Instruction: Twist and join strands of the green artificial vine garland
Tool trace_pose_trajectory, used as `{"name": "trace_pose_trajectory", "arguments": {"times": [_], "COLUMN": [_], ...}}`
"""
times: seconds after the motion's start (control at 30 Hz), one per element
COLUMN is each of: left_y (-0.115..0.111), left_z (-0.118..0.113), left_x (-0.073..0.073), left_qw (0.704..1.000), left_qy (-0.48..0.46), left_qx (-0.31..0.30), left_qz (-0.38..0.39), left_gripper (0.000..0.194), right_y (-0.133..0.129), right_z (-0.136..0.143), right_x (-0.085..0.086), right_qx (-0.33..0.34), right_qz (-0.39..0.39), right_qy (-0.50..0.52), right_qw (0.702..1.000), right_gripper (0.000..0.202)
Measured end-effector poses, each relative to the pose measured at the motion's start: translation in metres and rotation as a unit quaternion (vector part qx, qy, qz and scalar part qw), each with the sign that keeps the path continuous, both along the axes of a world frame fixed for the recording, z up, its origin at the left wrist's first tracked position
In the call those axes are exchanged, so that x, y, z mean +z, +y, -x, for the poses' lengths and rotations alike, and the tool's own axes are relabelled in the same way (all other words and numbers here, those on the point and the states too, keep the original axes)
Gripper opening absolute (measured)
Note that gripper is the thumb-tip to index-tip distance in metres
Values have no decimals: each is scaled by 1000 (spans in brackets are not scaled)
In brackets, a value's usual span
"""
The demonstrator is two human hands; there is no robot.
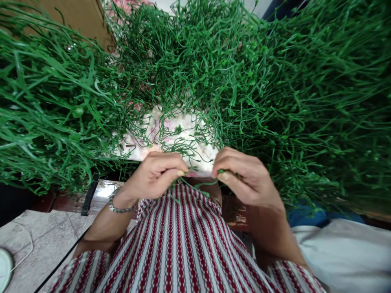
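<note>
Thin green plastic-looking stems are pinched in both fists, low in the middle of the head view. My left hand [161, 173], with a bracelet at the wrist, is closed on stems between thumb and forefinger. To its right, my right hand [244, 175] is also closed, gripping a green piece at its thumb tip. A gap separates the hands, and thin strands [195, 185] hang in it above the striped clothing. Just beyond the hands, loose green stems [186, 144] lie scattered on a pale flowered cloth [152, 126].
Large tangled heaps of green stems stand at the left [45, 110], right [320, 101] and back [195, 53]. A brown cardboard box [76, 18] is at the back left. White fabric [345, 252] lies at the lower right, and a black strap [90, 195] crosses the table edge.
</note>
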State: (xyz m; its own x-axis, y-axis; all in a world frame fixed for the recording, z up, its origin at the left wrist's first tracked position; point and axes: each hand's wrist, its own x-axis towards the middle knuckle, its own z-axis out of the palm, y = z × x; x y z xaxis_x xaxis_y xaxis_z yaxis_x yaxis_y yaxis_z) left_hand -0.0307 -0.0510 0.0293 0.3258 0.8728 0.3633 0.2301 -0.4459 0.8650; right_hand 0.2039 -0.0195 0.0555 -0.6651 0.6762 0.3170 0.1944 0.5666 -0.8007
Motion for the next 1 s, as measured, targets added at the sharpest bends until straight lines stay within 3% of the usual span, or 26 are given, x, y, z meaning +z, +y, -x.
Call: {"name": "trace_pose_trajectory", "arguments": {"times": [0.2,0.27,0.43,0.57,0.63,0.77,1.0], "left_y": [3,3,4,2,2,-1,-8], "left_z": [-14,-16,-22,-25,-25,-25,-22], "left_x": [-8,-10,-6,-5,-5,-3,0], "left_qw": [994,992,991,986,984,985,993], "left_qy": [-32,-47,-63,-85,-96,-94,12], "left_qx": [72,77,61,94,109,105,100], "left_qz": [74,93,103,105,107,100,65], "left_gripper": [13,11,10,11,10,10,8], "right_y": [-10,-13,-12,-7,-7,-8,-8], "right_z": [-4,-3,24,43,45,44,44], "right_x": [0,1,-3,-15,-21,-25,-29], "right_qx": [-168,-190,-136,-96,-80,-104,-112], "right_qz": [-19,-41,-93,-122,-123,-135,-209], "right_qy": [19,2,-46,-100,-114,-92,-138], "right_qw": [985,981,985,983,983,981,962], "right_gripper": [11,9,3,18,16,11,16]}}
